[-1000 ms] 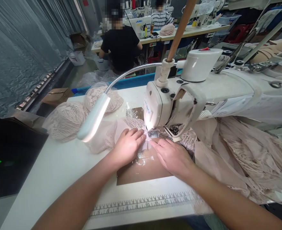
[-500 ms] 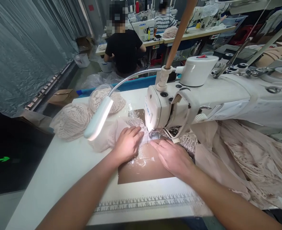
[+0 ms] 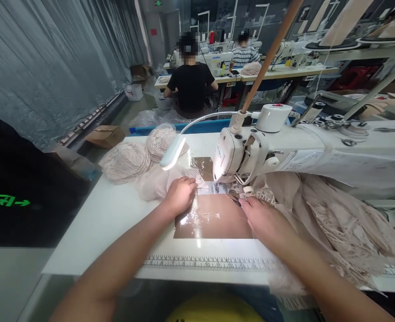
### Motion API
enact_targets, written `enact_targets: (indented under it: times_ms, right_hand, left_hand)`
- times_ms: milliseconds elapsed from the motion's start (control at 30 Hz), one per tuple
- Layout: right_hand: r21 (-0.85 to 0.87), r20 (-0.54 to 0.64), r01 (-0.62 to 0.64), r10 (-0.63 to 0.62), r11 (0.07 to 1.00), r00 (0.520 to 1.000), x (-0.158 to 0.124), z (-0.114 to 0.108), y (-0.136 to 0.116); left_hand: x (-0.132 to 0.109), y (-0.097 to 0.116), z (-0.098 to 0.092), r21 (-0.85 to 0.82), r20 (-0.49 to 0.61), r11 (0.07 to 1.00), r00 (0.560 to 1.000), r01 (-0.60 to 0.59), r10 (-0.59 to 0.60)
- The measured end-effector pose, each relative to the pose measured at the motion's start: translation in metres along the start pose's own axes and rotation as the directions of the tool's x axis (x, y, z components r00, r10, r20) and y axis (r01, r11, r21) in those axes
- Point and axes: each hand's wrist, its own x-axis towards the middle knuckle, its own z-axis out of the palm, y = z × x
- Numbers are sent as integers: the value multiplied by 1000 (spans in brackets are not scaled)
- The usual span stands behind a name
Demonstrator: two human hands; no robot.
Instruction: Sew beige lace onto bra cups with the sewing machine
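Observation:
My left hand is closed on the edge of a pale pink lace piece, left of the needle area. The lace lies partly on the brown plate under clear film. My right hand grips a pair of small dark thread snips, their tips pointing left toward the presser foot; most of the handle is hidden in the fingers. Just beyond both hands stands the white sewing machine, its needle area lit. A gap separates the lace from the needle area.
Two bundled lace pieces lie at the back left. A lamp on a bendable neck hangs over the table. More pink fabric is heaped at the right. A ruler strip runs along the front edge. Co-workers sit beyond.
My right hand has moved right, away from the needle area, and now holds thread snips. The lace in my left hand has come away leftward from the needle. The camera view has tilted up.

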Motion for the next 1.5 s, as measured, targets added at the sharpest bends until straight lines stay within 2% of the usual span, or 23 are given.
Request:
enact_targets:
  times_ms: [100,200,300,367,467,567,700,867,1000,1100,1167,1233,1333,1367,1433,1500]
  right_hand:
    - [21,17,15,-16,1000,1000,0,1,1]
    - [74,16,13,-14,997,1000,-4,-5,4]
    - [145,10,5,-6,989,1000,-10,-12,6]
    - [215,-50,78,-69,974,996,-15,-17,4]
    - [271,-148,254,-221,928,964,-21,-25,-9]
    - [183,-157,301,-275,936,949,-23,-30,-29]
    - [33,-176,267,-257,963,950,-19,-32,-56]
    - [-16,-117,211,-211,977,970,-9,-29,-76]
    - [36,-26,188,-187,982,982,-1,-26,-70]
    - [94,-20,127,-126,987,992,1,-21,-47]
    - [131,-35,62,-58,989,998,-1,-17,-29]
    - [187,-48,19,-10,982,999,-4,-13,-15]
    - [340,-29,13,-3,940,1000,-9,-11,-7]
    - [400,-16,19,-14,916,1000,-10,-11,-7]
    - [509,0,41,-47,860,999,-11,-15,-11]
    - [598,6,71,-92,798,996,-9,-20,-16]
  left_hand:
    - [-21,4,-16,-51,54,998,998,-25,28]
    - [-56,13,-32,-157,105,981,986,-113,130]
    - [-94,24,-40,-213,91,965,980,-153,175]
    - [-114,32,-39,-213,50,963,983,-162,177]
    - [-133,41,-33,-189,10,971,988,-148,153]
    - [-140,50,-27,-166,8,977,991,-132,135]
    - [-139,57,-26,-158,1,975,987,-158,160]
    - [-137,59,-25,-187,-10,968,986,-165,166]
    - [-135,60,-24,-258,-25,949,983,-183,183]
    - [-133,62,-31,-373,-31,892,965,-253,261]
    - [-132,59,-40,-437,-18,861,960,-259,279]
    - [-128,52,-50,-465,-25,864,979,-191,203]
    - [-118,31,-59,-449,-32,892,997,49,-71]
    - [-113,23,-60,-448,0,881,986,151,-169]
    - [-103,9,-58,-471,134,815,941,337,-311]
    - [-94,-1,-55,-513,286,739,899,437,-333]
